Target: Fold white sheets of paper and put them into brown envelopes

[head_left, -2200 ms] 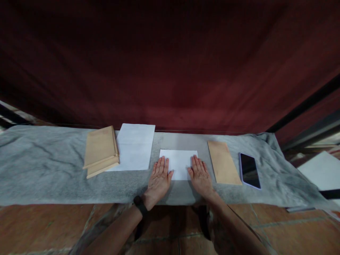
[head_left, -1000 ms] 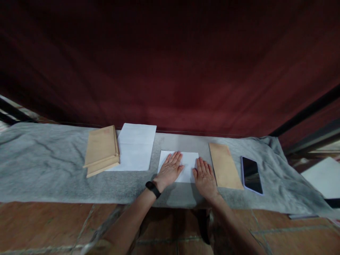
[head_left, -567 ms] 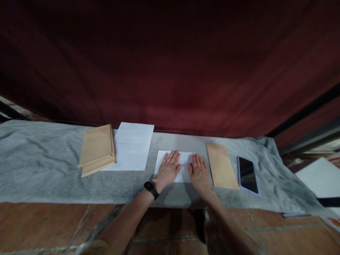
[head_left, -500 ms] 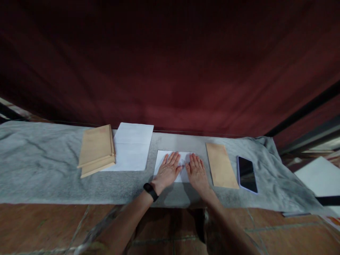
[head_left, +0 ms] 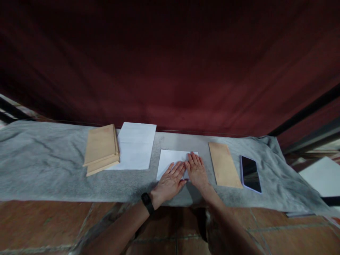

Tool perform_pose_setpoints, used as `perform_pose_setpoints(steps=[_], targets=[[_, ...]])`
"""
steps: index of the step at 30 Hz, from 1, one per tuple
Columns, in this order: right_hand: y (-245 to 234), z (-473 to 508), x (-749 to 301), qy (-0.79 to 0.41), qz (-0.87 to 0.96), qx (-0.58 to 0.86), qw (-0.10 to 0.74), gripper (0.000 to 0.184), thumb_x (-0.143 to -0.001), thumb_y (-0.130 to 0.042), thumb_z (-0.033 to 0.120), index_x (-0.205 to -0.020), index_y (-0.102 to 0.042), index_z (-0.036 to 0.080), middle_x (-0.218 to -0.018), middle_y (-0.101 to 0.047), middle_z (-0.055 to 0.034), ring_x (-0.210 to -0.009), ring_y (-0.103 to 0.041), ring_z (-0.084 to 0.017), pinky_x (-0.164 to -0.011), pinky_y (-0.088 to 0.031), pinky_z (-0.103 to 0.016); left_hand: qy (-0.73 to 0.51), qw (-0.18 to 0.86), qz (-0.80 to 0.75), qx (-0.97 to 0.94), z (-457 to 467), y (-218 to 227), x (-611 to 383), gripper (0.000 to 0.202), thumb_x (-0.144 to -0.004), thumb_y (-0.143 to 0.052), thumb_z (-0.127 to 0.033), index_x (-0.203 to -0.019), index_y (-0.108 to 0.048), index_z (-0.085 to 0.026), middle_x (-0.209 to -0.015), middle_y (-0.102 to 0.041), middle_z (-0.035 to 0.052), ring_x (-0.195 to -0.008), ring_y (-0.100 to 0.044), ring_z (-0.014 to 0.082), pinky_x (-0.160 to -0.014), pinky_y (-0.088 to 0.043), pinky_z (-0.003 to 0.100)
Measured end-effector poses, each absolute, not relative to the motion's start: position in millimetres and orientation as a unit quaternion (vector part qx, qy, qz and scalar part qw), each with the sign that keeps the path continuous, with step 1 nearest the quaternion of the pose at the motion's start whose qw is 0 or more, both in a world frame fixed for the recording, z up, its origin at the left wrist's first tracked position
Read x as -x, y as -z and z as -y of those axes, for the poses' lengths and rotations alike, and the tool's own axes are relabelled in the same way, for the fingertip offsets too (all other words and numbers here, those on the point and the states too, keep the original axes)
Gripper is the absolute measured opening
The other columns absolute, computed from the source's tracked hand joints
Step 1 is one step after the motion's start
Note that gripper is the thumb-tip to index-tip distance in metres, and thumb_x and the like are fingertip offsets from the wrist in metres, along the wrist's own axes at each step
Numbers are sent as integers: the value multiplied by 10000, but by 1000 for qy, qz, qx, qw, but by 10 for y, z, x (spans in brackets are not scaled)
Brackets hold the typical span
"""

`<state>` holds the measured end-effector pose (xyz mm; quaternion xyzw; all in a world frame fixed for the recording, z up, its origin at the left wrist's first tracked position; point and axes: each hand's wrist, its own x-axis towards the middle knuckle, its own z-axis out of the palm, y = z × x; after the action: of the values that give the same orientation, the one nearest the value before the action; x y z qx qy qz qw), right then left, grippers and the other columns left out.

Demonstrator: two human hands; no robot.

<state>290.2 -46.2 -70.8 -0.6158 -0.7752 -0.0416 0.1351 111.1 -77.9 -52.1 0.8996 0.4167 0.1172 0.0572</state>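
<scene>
A folded white sheet of paper (head_left: 170, 160) lies on the grey cloth (head_left: 53, 173) in front of me. My left hand (head_left: 171, 181), with a black band on its wrist, lies flat over the sheet's near edge, fingers stretched out and pointing up to the right. My right hand (head_left: 197, 171) rests flat on the right part of the same sheet, fingers together and extended. The two hands touch side by side. Neither hand grips anything.
A stack of tan envelopes (head_left: 101, 148) and a larger white sheet (head_left: 135, 146) lie to the left. One tan envelope (head_left: 224, 164) and a dark phone (head_left: 250, 169) lie to the right. A dark red curtain (head_left: 170, 63) hangs behind. Brown tiles (head_left: 47, 223) run below the cloth.
Both hands slid over the white sheet. The right hand moved left toward the middle. The left hand drew back toward the near edge and now lies against the right hand.
</scene>
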Motion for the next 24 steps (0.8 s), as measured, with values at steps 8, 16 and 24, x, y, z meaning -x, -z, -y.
perform_pose_setpoints(steps=[8, 16, 24], targets=[[707, 398, -2781, 38, 733, 656, 173, 519, -1061, -282, 301, -1464, -464, 29, -1521, -462, -231, -1442, -410, -299, -1168, -323, -501, -152, 97, -419, -890, 821, 389, -1064, 486, -1046, -285, -319, -1478, -458, -182, -1511, -520, 86, -1429, -438, 183, -1218, -307, 403], [737, 455, -2430, -19, 778, 594, 206, 512, -1068, -240, 318, -1494, -463, 140, -1572, -425, -110, -1471, -368, -238, -1200, -307, -455, -169, 20, -559, -811, 454, 548, -1005, 548, -998, -310, -225, -1525, -365, -85, -1597, -370, 163, -1513, -274, 266, -1222, -278, 490], [748, 447, -2451, 24, 776, 608, 168, 499, -1069, -289, 340, -1512, -438, 164, -1572, -419, -109, -1466, -371, -277, -1194, -272, -500, -150, -13, -602, -784, 409, 706, -1023, 576, -1009, -298, -298, -1554, -323, -114, -1610, -349, 146, -1514, -273, 257, -1227, -255, 474]])
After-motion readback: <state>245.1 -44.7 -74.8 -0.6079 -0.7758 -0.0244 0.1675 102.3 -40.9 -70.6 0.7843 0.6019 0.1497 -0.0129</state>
